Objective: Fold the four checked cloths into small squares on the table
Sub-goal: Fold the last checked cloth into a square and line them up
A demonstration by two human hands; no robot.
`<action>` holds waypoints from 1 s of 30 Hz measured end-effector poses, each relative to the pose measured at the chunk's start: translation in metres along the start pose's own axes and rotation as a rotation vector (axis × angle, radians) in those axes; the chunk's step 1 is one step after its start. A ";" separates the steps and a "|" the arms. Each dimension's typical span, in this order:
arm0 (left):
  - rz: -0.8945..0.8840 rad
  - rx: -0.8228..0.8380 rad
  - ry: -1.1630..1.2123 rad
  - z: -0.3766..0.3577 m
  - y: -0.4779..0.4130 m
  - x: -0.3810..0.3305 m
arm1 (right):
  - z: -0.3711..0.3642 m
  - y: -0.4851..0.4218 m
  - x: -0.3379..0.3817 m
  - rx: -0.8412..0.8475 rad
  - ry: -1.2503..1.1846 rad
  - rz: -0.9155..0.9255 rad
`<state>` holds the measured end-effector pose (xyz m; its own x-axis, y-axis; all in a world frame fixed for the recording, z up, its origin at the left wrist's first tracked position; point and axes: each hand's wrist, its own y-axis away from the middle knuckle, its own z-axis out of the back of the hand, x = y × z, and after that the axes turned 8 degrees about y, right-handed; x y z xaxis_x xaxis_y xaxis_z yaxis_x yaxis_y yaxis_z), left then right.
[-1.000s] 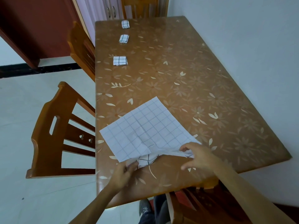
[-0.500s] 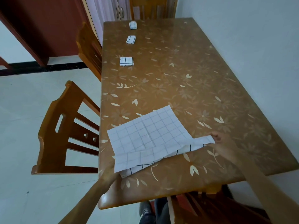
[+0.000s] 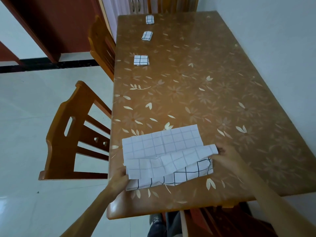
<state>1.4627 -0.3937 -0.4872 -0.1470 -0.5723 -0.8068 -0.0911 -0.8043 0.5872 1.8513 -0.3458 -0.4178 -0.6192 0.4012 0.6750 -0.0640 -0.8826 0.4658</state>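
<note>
Glossy brown counter [image 3: 222, 100], printed with pale flowers and leaves, fills most of my feed, and below its near edge I can make out a dark shoe [image 3: 154, 221]. Both hands are busy close to the near left corner. The left hand [image 3: 119, 178] grips the near left corner of the open cloth [image 3: 162, 142], its fingertips hidden under the fabric. The right hand [image 3: 225, 156] pinches the right end of the raised flap, fingers curled round the edge. That cloth is white with a checked grid and lies by the counter's left edge. Its near strip is lifted and turned over toward the far side, so the faint-lined back shows on top, with the bold dark lines of the face beneath it at the near right. Further along the left edge, well apart from one another, three small checked squares lie in a row: the nearest folded square [image 3: 141, 60] past the middle of the counter, the middle folded square [image 3: 147, 35] beyond it, and the farthest folded square [image 3: 150, 19] near the far left corner. Left of the counter, a wooden chair [image 3: 68, 134] stands beside the open cloth and a second chair [image 3: 100, 47] beside the nearest folded square, both on pale floor tiles [image 3: 34, 117]. A plain grey wall [image 3: 282, 48] runs along the right edge, and a dark red door [image 3: 51, 23] stands at far left.
</note>
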 end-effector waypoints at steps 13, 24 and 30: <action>-0.576 -0.171 -0.112 0.000 -0.020 -0.184 | 0.074 0.013 0.096 -0.422 -0.041 0.355; -0.819 -0.337 -0.014 0.021 0.030 -0.310 | 0.132 0.035 0.165 -0.606 -0.198 0.477; -0.909 -0.225 -0.053 0.023 0.046 -0.262 | 0.109 0.071 0.131 -0.615 -0.178 0.535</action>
<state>1.4746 -0.2776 -0.2474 -0.1577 0.2943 -0.9426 -0.0011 -0.9546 -0.2978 1.8509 -0.3288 -0.2335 -0.5579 -0.1230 0.8208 -0.2443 -0.9208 -0.3041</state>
